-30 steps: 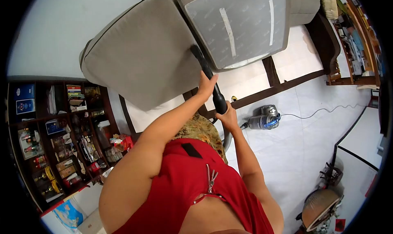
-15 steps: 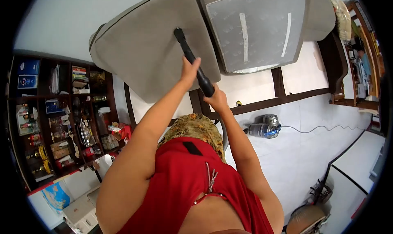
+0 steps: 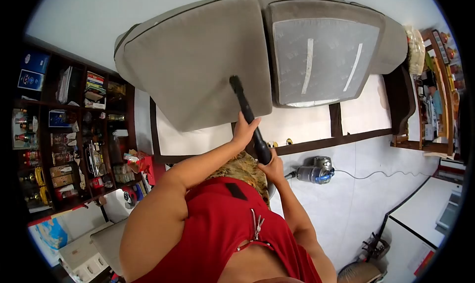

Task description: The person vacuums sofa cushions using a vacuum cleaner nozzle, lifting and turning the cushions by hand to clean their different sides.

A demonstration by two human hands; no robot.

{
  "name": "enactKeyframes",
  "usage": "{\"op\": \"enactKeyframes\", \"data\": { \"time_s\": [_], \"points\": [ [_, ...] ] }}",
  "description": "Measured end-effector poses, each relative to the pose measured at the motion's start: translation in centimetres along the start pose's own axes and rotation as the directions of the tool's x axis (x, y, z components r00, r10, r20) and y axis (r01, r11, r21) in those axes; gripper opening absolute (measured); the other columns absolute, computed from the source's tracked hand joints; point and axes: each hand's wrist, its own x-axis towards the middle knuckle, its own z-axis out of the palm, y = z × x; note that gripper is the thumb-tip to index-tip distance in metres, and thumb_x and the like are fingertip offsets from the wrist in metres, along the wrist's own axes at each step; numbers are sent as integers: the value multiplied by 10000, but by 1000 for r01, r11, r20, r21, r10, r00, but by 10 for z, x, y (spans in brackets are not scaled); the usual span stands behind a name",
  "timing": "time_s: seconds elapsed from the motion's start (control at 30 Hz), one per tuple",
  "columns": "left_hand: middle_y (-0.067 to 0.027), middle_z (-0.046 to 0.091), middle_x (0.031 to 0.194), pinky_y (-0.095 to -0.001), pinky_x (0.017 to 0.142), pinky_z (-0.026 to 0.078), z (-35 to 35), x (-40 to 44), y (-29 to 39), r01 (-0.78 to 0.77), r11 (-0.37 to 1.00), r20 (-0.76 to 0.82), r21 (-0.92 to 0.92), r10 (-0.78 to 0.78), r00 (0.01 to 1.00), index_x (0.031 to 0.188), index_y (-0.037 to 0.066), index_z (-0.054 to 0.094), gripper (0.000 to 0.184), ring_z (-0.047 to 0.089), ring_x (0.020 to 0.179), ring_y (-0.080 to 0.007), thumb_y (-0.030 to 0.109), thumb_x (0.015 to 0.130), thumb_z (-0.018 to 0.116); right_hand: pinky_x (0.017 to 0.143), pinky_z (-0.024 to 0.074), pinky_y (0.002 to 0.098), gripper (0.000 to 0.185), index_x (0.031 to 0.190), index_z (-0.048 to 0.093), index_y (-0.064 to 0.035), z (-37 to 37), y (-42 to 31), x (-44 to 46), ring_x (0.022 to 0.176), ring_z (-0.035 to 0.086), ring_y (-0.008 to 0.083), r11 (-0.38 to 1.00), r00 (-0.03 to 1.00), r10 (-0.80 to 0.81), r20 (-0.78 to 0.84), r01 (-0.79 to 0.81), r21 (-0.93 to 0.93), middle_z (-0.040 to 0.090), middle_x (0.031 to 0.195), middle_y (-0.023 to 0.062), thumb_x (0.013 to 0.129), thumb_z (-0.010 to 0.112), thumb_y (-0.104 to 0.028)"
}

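Note:
A black vacuum cleaner wand (image 3: pixel 249 113) slants down toward me, its brush head (image 3: pixel 234 80) against the grey-brown sofa cushion (image 3: pixel 198 55) on the left. My left hand (image 3: pixel 245 131) is closed around the middle of the wand. Lower down, my right hand (image 3: pixel 271 167) grips the handle end. The vacuum cleaner body (image 3: pixel 316 170), with a clear canister, sits on the floor to the right of my right hand. A second cushion (image 3: pixel 324 60) stands tipped up, its light grey underside with two white strips facing me.
The sofa base (image 3: pixel 302 124) shows pale panels and a dark wooden frame. Crowded dark shelves (image 3: pixel 74 129) line the left. A power cord (image 3: pixel 381 174) runs right across the white floor. A white-topped cabinet (image 3: pixel 415 208) and a wooden rack (image 3: pixel 435 100) stand at right.
Both hands have drawn the wand back toward me, and the brush head now lies nearer the cushion's front edge. The camera view has shifted too.

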Motion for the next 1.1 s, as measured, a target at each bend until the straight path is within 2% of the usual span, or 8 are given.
{"op": "enactKeyframes", "data": {
  "time_s": [0.2,0.33,0.57,0.67,0.7,0.83,0.97,1.1],
  "points": [
    [-117,586,1133,-349,914,450,-47,59,167,-397,869,-187,-295,354,916,1342,-24,434,683,565,1022,-215,348,861,743,706,515,430,491,1088,559,-12,-35,-152,80,778,667,414,970,951,-240,-194,243,-4,650,802,247,672,741,-201],
    [-180,564,1265,-368,959,445,-104,108,240,-439,802,-233,-405,373,898,1465,-24,315,810,565,1133,-265,331,864,726,700,509,442,483,1071,553,13,-26,-241,131,757,650,428,967,947,-252,-200,250,-36,645,778,251,678,722,-211],
    [-189,444,1431,-383,1104,339,-167,119,169,-275,852,-38,-446,290,956,1539,24,190,885,439,1316,-293,276,869,710,724,516,483,533,1065,541,36,24,-263,102,818,665,448,936,976,-168,-135,115,-333,662,809,279,669,751,-253],
    [-161,481,1340,-390,752,552,-180,91,108,-20,881,108,-472,81,991,1567,126,79,1010,589,1071,-251,329,844,755,747,520,488,631,1177,535,18,42,-232,72,840,667,456,901,991,-126,-31,102,-421,669,853,287,659,770,-255],
    [-162,470,1348,-403,793,546,-183,79,101,49,872,90,-488,-5,996,1571,138,59,1025,573,1095,-249,339,848,757,754,521,487,657,1209,533,10,48,-225,70,851,670,455,907,995,-104,2,95,-411,672,868,289,659,778,-253],
    [-185,444,1400,-366,917,493,-225,67,128,-277,805,-171,-525,219,961,1559,33,64,1029,547,1151,-255,334,857,753,737,531,462,776,1389,423,-37,76,-264,67,866,686,430,874,944,-326,-52,280,-397,693,952,252,716,776,-191],
    [-206,532,1291,-359,968,449,-280,66,193,-260,768,-217,-585,161,963,1547,-6,108,993,571,1117,-274,332,864,744,799,545,445,943,1501,291,-105,128,-339,93,1024,657,395,697,786,-600,-150,421,-581,596,1280,206,717,805,-214],
    [-80,582,972,-319,724,490,-339,97,198,-349,659,-280,-666,213,936,1521,2,212,907,579,844,-138,351,876,746,826,551,449,958,1512,292,-158,175,-387,129,1050,643,400,719,765,-624,-157,485,-497,560,1330,203,692,787,-162]
  ]
}}
